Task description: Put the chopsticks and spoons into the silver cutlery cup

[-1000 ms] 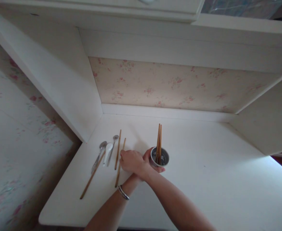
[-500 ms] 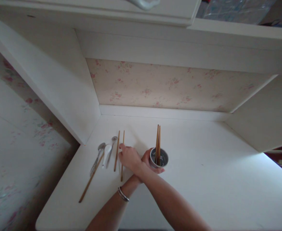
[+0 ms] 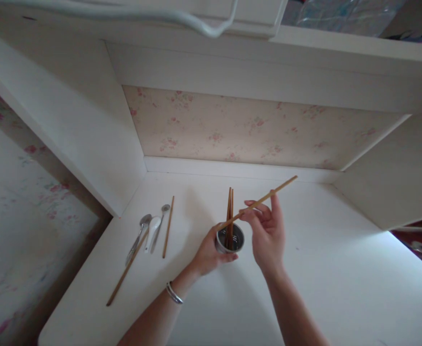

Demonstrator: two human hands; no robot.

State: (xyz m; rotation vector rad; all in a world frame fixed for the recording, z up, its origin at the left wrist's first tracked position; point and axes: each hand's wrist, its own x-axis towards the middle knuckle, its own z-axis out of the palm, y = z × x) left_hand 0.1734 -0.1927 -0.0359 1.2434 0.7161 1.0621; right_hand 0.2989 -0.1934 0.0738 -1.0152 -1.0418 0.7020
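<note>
My left hand (image 3: 211, 252) is wrapped round a grey metal utensil holder (image 3: 242, 242) with small holes in its bottom. Wooden chopsticks (image 3: 231, 206) stand upright inside it. Between the fingers of my right hand (image 3: 267, 230) is one more chopstick (image 3: 283, 184), tilted, its lower end at the holder's rim. To the left on the table lie a lone chopstick (image 3: 168, 226), a small metal spoon (image 3: 165, 208), a white spoon (image 3: 154, 224), a larger metal spoon (image 3: 145, 220) and another chopstick (image 3: 119, 283), whose upper end lies by the spoons.
The white tabletop (image 3: 322, 274) is bounded by a low back ledge (image 3: 232, 167) and a white side panel (image 3: 70, 110) at the left. Overhead hangs a cabinet with a curved handle (image 3: 211, 31). Floral wallpaper (image 3: 214, 129) covers the back.
My right hand has taken a chopstick from the table at left and brought it rightward over the holder. My arms are no longer crossed. The left hand still grips the holder.
</note>
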